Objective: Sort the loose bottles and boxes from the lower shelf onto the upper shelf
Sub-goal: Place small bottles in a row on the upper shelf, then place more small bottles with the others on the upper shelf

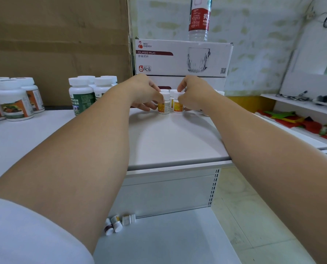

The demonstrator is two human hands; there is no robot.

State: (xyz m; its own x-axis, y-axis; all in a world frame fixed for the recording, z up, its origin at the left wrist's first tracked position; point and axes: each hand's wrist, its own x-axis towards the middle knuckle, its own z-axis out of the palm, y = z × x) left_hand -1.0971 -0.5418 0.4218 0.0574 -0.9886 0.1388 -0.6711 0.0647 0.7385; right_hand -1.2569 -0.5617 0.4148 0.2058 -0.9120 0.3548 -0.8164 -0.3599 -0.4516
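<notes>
**On the upper shelf, both grips set small bottles into a row**

At the back of the upper shelf [168, 141], just in front of the glass mug box [181, 58], the left grip [141, 93] is closed round one yellow-labelled bottle [163, 104]. The right grip [195, 95] pinches its twin [178, 104] near the cap. Both bottles stand upright with their bases on the shelf and almost touch each other. More white caps of the same kind [173, 91] show just behind them, so the pair is probably being pressed in as the front of a like-with-like group. Holding them high on the body and cap leaves the bases free to slide and keeps the labels facing out.

That grouping matches what stands elsewhere on the shelf. Green-labelled bottles [81, 96] cluster to the left, and orange-labelled ones [16, 103] stand farther left against the cardboard [58, 44]. A water bottle [198, 18] stands on top of the mug box, well clear of the work.

Down on the lower shelf [168, 242], two tiny bottles [113, 225] lie on their sides, touching each other. A small white box [128, 220] lies just beside them against the back panel. By that evidence the sorting is well along but not finished. Once this pair is squared up and released, those three pieces look like the next to fetch. They are light and round, and the bottles could roll when reached for.
</notes>
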